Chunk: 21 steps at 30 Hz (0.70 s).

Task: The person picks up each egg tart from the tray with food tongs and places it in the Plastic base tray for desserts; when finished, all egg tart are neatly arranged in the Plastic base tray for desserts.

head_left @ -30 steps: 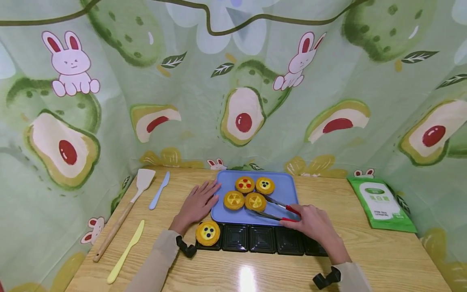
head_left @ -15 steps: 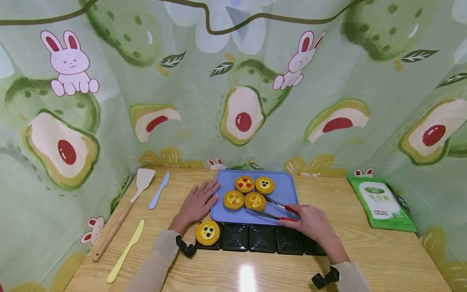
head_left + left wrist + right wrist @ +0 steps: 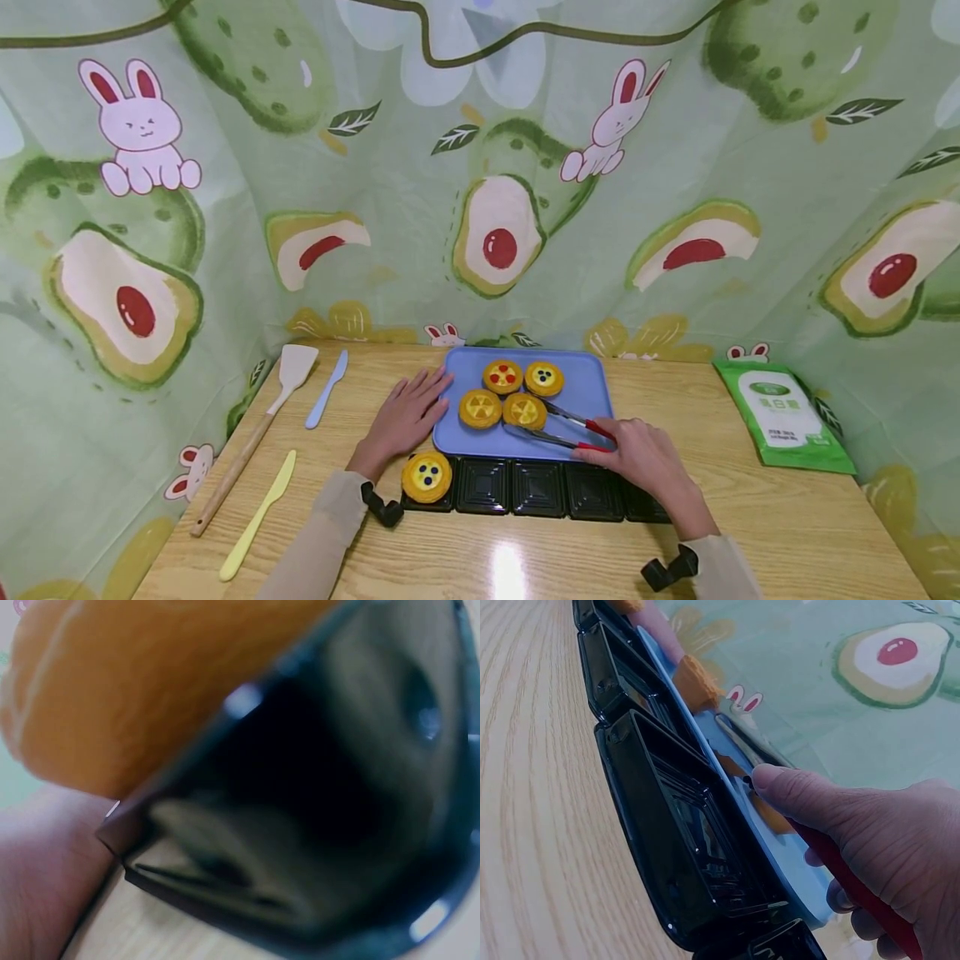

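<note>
My right hand [image 3: 645, 458] grips red-handled tongs [image 3: 598, 428]. The spread tong arms lie either side of an egg tart topped with fruit wedges [image 3: 524, 412]; I cannot tell whether both tips touch it. This tart stands on a blue tray [image 3: 588, 387] with a similar wedge-topped tart [image 3: 480, 408], a red-topped tart [image 3: 502, 377] and a blueberry tart [image 3: 543, 378]. Flat and palm down, my left hand [image 3: 405, 417] touches the tray's left edge with its fingertips. Another blueberry tart [image 3: 427, 477] fills the leftmost compartment of a black plastic tray [image 3: 538, 487].
To the left lie a white spatula with a wooden handle [image 3: 255, 442], a blue knife [image 3: 327, 390] and a yellow knife [image 3: 258, 517]. A green-and-white packet [image 3: 783, 417] lies at the right. A patterned cloth [image 3: 405, 208] hangs along the table's back edge.
</note>
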Motion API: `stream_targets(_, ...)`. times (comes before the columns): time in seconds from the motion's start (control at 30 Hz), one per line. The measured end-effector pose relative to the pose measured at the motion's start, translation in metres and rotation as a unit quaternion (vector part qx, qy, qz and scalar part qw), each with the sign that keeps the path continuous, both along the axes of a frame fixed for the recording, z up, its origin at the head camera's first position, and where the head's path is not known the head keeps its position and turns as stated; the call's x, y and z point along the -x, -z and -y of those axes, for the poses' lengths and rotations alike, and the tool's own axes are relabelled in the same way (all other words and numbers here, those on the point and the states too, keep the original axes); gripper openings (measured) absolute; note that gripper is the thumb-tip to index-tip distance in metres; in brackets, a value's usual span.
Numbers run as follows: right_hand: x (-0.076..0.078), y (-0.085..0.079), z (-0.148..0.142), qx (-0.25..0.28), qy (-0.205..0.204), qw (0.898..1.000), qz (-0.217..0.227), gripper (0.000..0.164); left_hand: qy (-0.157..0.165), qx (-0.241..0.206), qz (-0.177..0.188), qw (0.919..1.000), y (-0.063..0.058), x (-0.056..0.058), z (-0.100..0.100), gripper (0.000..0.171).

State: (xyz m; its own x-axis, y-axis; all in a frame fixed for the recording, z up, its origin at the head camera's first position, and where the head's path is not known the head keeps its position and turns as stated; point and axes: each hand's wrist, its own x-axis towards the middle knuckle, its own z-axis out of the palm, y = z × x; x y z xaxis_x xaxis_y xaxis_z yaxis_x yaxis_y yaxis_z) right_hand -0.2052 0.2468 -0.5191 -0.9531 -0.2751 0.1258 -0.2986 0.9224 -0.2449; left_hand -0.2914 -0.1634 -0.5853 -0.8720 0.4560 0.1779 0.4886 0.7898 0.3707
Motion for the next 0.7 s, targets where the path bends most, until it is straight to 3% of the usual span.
stream_targets(0.7, -0.0005, -0.0028, -0.0032, 0.009, -0.004, 1.0, -0.003, 0.055, -0.007, 0.008, 0.008, 0.9999, 0.0011, 0.0015, -0.0006, 0.058)
